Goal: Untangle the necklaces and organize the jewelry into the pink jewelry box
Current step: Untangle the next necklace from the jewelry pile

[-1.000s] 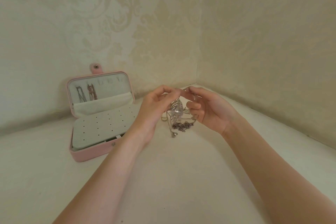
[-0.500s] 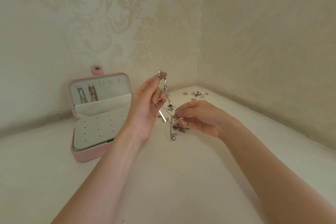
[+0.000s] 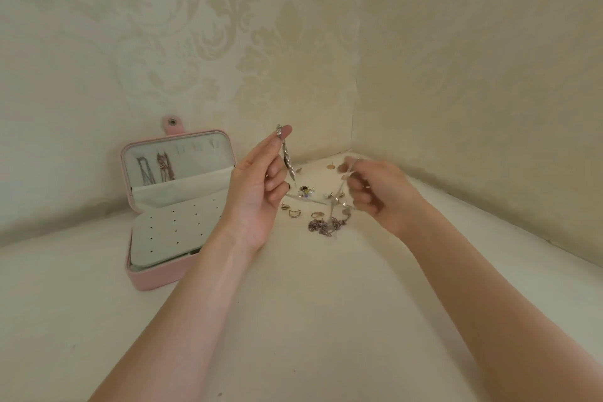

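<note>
Head view: left hand [image 3: 257, 192] pinches a silver pendant [image 3: 288, 161] at its top, raised above the white surface [image 3: 310, 320]; right hand [image 3: 375, 192], blurred, pinches a thin chain [image 3: 339, 192] rising from the tangled necklaces [image 3: 326, 226]. Pink jewelry box [image 3: 173, 202] lies open at left

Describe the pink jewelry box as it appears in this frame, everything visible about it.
The pink jewelry box lies open on the white surface, left of the left hand, whose wrist overlaps its right edge. Its lid stands up near the wall, with a snap tab on top. Two dark chains hang inside the pale lid above a fabric pocket. A pale perforated panel covers the base.
</note>
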The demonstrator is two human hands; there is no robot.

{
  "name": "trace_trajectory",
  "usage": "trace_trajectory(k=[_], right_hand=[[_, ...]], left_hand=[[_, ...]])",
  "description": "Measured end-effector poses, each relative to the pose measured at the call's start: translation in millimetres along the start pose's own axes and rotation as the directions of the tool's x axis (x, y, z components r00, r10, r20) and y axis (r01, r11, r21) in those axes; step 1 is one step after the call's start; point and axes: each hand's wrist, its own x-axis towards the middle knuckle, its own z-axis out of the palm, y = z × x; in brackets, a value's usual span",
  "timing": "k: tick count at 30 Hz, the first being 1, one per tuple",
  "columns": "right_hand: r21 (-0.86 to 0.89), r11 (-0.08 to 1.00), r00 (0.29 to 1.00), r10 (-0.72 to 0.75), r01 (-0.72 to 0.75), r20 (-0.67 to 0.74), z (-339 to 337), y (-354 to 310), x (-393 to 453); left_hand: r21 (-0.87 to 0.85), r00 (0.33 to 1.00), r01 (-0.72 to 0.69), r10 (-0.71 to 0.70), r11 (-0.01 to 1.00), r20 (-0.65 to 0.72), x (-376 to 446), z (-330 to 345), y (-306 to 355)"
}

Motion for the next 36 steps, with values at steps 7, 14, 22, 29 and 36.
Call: trace_trajectory(k=[7,14,22,29,36], right_hand=[[0.545,0.834,0.983,0.023,0.082,-0.183,-21.3,-7.9,6.1],[-0.593,0.789,0.984,-0.085,0.163,0.158,-0.1,1.4,-3.1],[-0.500,0.826,0.942,-0.103,0.260,0.320,3.9,-11.0,-12.4],[-0.377,0.796,0.871,-0.361,0.474,0.334,38.2,-13.8,-16.7],[-0.599,0.655,0.885,-0.281,0.460,0.372,46.8,-15.6,-6.6]], left_hand=[[0.046,0.998,-0.021,0.024,0.999,-0.066,3.6,-5.9,-2.1],[0.384,0.991,-0.127,0.134,0.915,0.008,-0.3,1.1,-7.6],[0.553,0.994,-0.076,0.018,0.829,0.110,5.5,12.1,24.4],[0.789,0.944,0.013,-0.269,0.614,0.193,11.4,20.1,70.0],[0.542,0.984,0.085,-0.157,0.836,0.088,9.5,21.4,124.8]])
